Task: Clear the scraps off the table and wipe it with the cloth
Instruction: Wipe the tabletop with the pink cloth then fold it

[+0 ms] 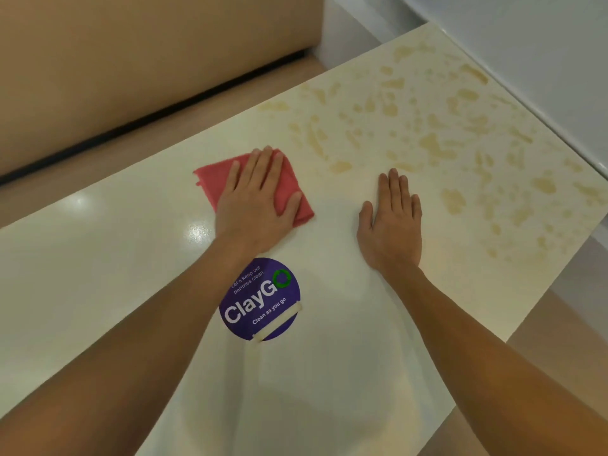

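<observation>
A folded red cloth (214,179) lies flat on the cream table (98,264), left of centre. My left hand (255,199) presses down on it with straight, spread fingers and covers most of its middle. Flat on the bare tabletop to the right rests my right hand (393,218), fingers straight and together, holding nothing. The far right part of the tabletop carries many tan blotches (434,143); I cannot tell whether they are stains or the surface pattern. No loose scraps show.
A round purple "ClayGo" sticker (260,299) is taped to the table just below my left wrist. A tan padded bench (131,60) runs along the table's far edge. A white wall ledge (526,60) borders the right end.
</observation>
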Motion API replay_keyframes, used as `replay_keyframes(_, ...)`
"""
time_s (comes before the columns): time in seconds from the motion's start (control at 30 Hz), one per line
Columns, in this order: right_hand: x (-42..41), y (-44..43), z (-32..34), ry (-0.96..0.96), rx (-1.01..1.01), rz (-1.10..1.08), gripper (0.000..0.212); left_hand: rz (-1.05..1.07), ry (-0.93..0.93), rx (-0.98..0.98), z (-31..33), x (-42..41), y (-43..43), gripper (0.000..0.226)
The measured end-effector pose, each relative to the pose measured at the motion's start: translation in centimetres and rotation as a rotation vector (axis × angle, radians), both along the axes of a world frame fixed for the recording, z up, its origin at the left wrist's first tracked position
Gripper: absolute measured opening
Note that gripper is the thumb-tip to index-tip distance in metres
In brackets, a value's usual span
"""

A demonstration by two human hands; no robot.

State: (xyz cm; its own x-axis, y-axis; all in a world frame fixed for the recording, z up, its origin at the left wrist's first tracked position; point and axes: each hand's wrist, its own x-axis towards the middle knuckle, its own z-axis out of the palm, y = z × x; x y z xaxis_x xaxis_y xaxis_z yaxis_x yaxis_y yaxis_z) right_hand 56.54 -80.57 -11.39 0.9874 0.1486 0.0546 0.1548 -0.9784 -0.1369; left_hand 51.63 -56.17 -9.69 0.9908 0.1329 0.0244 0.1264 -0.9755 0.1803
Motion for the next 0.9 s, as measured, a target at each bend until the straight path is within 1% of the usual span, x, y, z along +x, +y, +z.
replay_keyframes(0.03, 0.0, 0.1, 0.1, 0.001, 0.003, -0.001, 0.067, 0.026, 0.008, 0.016, 0.0, 0.3, 1.3, 0.081)
replay_keyframes(0.1, 0.0, 0.3, 0.1, -0.008, -0.001, -0.002, 0.067, 0.164, 0.048, 0.017, 0.4, 2.8, 2.9, 0.084)
replay_keyframes(0.17, 0.0, 0.1, 0.0, -0.016, 0.000, -0.007, 0.067, 0.277, 0.073, 0.030, 0.4, 5.6, 1.2, 0.085)
replay_keyframes(0.2, 0.0, 0.1, 0.0, -0.019, 0.002, -0.009, 0.067, 0.280, 0.071, 0.036, 0.5, 6.2, -0.7, 0.085)
replay_keyframes(0.27, -0.1, 0.1, -0.1, -0.011, 0.001, -0.004, 0.068, 0.179, 0.070, 0.006, 0.6, 5.0, -3.8, 0.084)
replay_keyframes(0.33, 0.0, 0.0, -0.1, -0.006, 0.002, -0.006, 0.068, 0.025, 0.018, -0.018, 0.1, 2.3, -4.0, 0.084)
replay_keyframes(0.37, 0.0, 0.1, -0.1, -0.006, 0.001, -0.001, 0.068, -0.013, 0.011, -0.018, 0.1, 1.1, -2.9, 0.083)
replay_keyframes(0.43, 0.0, 0.1, 0.0, -0.009, 0.001, -0.001, 0.068, 0.019, 0.024, 0.004, 0.2, 1.6, 0.1, 0.085)
replay_keyframes(0.5, 0.0, 0.1, -0.1, -0.012, -0.005, -0.002, 0.068, 0.165, 0.067, 0.023, 0.1, 4.5, 1.7, 0.087)
replay_keyframes(0.57, 0.0, 0.0, -0.2, -0.013, -0.006, -0.003, 0.068, 0.274, 0.088, 0.019, 0.3, 7.1, -0.1, 0.087)
replay_keyframes(0.6, 0.0, 0.0, -0.2, -0.011, 0.001, -0.002, 0.068, 0.276, 0.088, 0.003, 0.6, 7.2, -1.8, 0.087)
replay_keyframes(0.63, -0.1, 0.0, -0.2, -0.012, 0.007, -0.002, 0.067, 0.227, 0.085, -0.012, 0.6, 6.6, -3.3, 0.086)
replay_keyframes(0.67, -0.1, -0.1, -0.2, -0.018, 0.010, -0.003, 0.067, 0.132, 0.067, -0.018, 0.5, 5.1, -4.2, 0.085)
replay_keyframes(0.73, -0.1, -0.1, -0.2, -0.019, 0.008, 0.004, 0.067, -0.047, 0.017, -0.008, 0.0, 1.7, -3.1, 0.083)
replay_keyframes(0.77, -0.1, -0.1, -0.1, -0.016, 0.009, 0.005, 0.067, -0.087, 0.020, -0.001, 0.0, 0.8, -1.6, 0.083)
replay_keyframes(0.83, -0.1, 0.0, -0.1, -0.023, 0.010, -0.001, 0.067, -0.028, 0.054, 0.022, 0.2, 2.3, 1.9, 0.084)
replay_keyframes(0.9, -0.2, 0.1, -0.3, -0.031, 0.007, -0.002, 0.067, 0.108, 0.097, 0.017, 0.5, 6.1, 3.3, 0.085)
